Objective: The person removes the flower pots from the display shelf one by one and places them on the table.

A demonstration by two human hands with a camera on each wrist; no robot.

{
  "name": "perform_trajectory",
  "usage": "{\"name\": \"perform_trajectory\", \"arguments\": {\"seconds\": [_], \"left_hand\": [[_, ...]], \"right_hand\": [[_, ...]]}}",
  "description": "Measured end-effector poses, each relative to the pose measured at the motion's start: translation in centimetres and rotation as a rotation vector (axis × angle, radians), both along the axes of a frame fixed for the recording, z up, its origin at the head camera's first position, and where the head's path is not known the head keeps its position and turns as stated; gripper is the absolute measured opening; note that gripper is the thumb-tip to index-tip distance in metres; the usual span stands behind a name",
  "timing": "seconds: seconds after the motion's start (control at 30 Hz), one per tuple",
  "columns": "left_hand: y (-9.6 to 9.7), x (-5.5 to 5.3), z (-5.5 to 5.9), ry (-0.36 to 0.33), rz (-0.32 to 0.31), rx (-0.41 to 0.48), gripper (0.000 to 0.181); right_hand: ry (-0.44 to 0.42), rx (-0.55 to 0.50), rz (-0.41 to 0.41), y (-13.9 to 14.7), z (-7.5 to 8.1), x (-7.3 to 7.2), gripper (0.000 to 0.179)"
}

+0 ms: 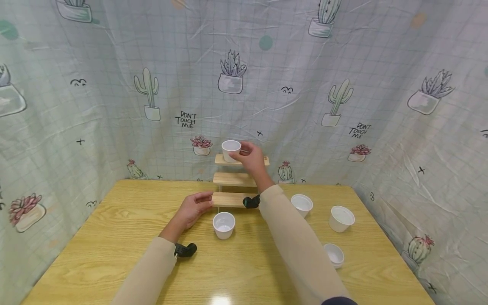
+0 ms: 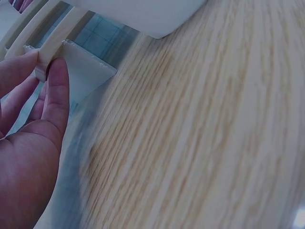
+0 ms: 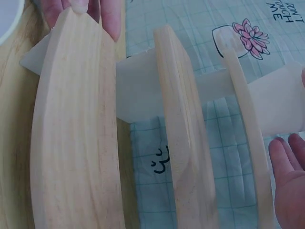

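A three-step rack with pale wooden boards stands at the table's back edge. My right hand holds a white cup by its right side, at the left end of the top board. In the right wrist view the cup meets that board; whether its full weight rests there I cannot tell. My left hand pinches the left end of the lowest board, and the left wrist view shows its thumb and fingers on the board end. Another white cup stands just before the rack.
Right of the rack, on the wooden table, are a white cup, another cup farther right, and a smaller-looking one beside my right sleeve. A cactus-print curtain hangs behind and at the sides.
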State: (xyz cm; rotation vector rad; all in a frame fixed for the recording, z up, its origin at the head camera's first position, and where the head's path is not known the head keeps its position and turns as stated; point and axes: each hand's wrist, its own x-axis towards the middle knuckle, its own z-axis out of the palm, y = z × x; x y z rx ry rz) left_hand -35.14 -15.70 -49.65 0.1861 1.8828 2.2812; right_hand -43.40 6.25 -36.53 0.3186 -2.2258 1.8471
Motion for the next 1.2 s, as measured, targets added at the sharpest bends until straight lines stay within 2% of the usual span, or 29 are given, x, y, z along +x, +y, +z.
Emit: {"name": "perform_trajectory", "arguments": {"seconds": [0.3, 0.5, 0.6, 0.77, 0.9, 1.2], "left_hand": [[0.0, 0.2, 0.2, -0.001, -0.007, 0.018, 0.051], [0.0, 0.2, 0.2, -0.006, -0.004, 0.014, 0.051], [0.0, 0.2, 0.2, 0.000, -0.003, 0.009, 0.051], [0.0, 0.1, 0.1, -0.001, -0.007, 0.006, 0.052], [0.1, 0.0, 0.0, -0.006, -0.013, 0.001, 0.053], [-0.1, -0.3, -0.3, -0.007, -0.019, -0.002, 0.053]], "right_hand": [[0.059, -0.066, 0.003, 0.8, -0.7, 1.4, 0.070], [0.088, -0.116, 0.013, 1.0, -1.2, 2.9, 0.065], [0.091, -0.145, 0.036, 1.1, -1.5, 3.9, 0.061], [0.117, -0.200, 0.100, 1.5, -1.2, 6.5, 0.055], [0.136, -0.204, 0.108, 1.6, -1.1, 8.4, 0.050], [0.143, -0.207, 0.104, 2.1, -2.7, 10.3, 0.048]]}}
